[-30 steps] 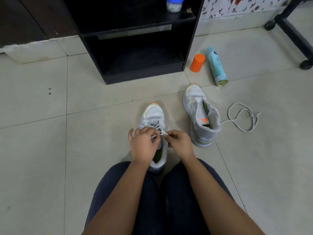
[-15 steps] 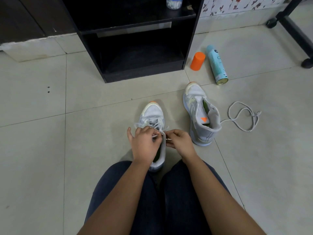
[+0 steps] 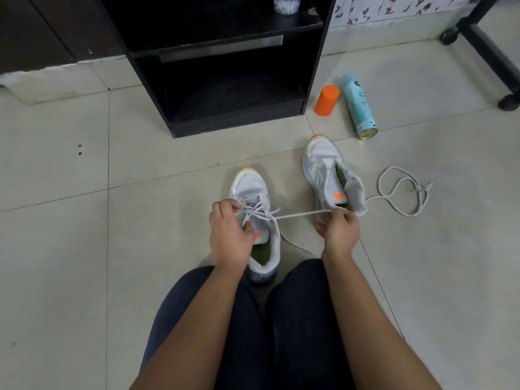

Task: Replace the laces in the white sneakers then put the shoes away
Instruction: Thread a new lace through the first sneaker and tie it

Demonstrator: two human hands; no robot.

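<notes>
Tiled floor (image 3: 84, 277), with a black shelf unit (image 3: 236, 125) ahead as the likely put-away spot. Near sneaker (image 3: 250, 187) stands between the knees, toe pointing away. Second sneaker (image 3: 320, 156) is just to its right, looks unlaced, hard to confirm. Left hand (image 3: 229, 235) has its grip curled round the near sneaker's laced throat, pinning it. Right hand (image 3: 339, 229) has its grip closed on the lace (image 3: 302, 214).

Key relation: the lace runs taut, nearly level, from the upper eyelets rightward to the right hand, so that hand is nearer and the pull axis is crosswise to the shoe.

Loose lace (image 3: 393, 168) is coiled right of the second sneaker.

Hidden: the exit eyelet, under the left fingers, and the right fingertip pinch.
</notes>
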